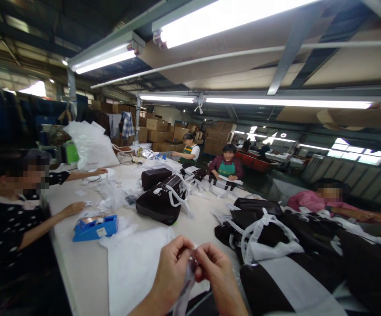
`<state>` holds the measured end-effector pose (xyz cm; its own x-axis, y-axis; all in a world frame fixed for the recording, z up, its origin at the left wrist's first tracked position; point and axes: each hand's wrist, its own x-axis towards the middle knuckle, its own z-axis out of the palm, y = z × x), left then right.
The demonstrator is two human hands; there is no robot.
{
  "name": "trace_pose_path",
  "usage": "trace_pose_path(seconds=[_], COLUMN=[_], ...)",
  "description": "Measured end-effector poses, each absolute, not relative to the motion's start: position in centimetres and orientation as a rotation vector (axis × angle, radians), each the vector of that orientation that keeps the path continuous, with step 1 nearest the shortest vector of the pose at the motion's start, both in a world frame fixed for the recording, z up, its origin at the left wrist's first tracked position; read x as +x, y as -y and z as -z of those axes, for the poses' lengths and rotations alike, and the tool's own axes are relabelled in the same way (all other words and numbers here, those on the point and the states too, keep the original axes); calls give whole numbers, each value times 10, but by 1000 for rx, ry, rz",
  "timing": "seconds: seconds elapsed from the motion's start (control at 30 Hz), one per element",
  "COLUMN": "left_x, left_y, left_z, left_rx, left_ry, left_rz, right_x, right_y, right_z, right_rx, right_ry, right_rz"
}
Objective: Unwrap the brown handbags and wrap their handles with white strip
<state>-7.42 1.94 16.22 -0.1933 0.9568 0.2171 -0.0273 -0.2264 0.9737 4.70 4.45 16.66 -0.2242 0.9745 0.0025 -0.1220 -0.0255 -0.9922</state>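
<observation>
My left hand (172,267) and my right hand (219,274) are close together above the near edge of the table, fingertips pinched. Between them a thin whitish wrapping strip (186,287) hangs down. Its upper end is mostly hidden by my fingers. Below and to the left lies a white sheet (134,267) on the table. Black bags (265,281) with white-wrapped handles (254,232) are piled just right of my right hand. Part of a dark item shows under my hands; I cannot make out its kind.
A blue tape dispenser (96,227) stands at the left. A black bag (164,197) and crumpled clear plastic (111,193) lie mid-table (197,210). Co-workers sit at the left (6,219), far side (226,166) and right (322,197). Lamps (243,17) hang overhead.
</observation>
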Motion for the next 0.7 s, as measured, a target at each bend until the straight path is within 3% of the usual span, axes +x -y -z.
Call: trace_pose_path(seconds=[0.2, 0.3, 0.37, 0.53, 0.7], left_x=[-81, -81, -81, -83, -86], left_y=[-20, -26, -30, -38, -42], left_z=[-171, -176, -178, -174, -158], left_rx=[1647, 1726, 1771, 1915, 2244], left_ry=[-1348, -1369, -1379, -1384, -1373], left_rz=[-1523, -1472, -1464, -1476, -1339], right_x=[53, 62, 67, 72, 64], right_y=[-48, -60, -69, -81, -84], right_z=[-169, -178, -187, -199, -194], right_rx=[-978, -1020, -1050, -873, -796], right_ry=[1141, 1380, 1687, 2149, 2148], right_rz=[-1601, -1608, -1422, -498, -451])
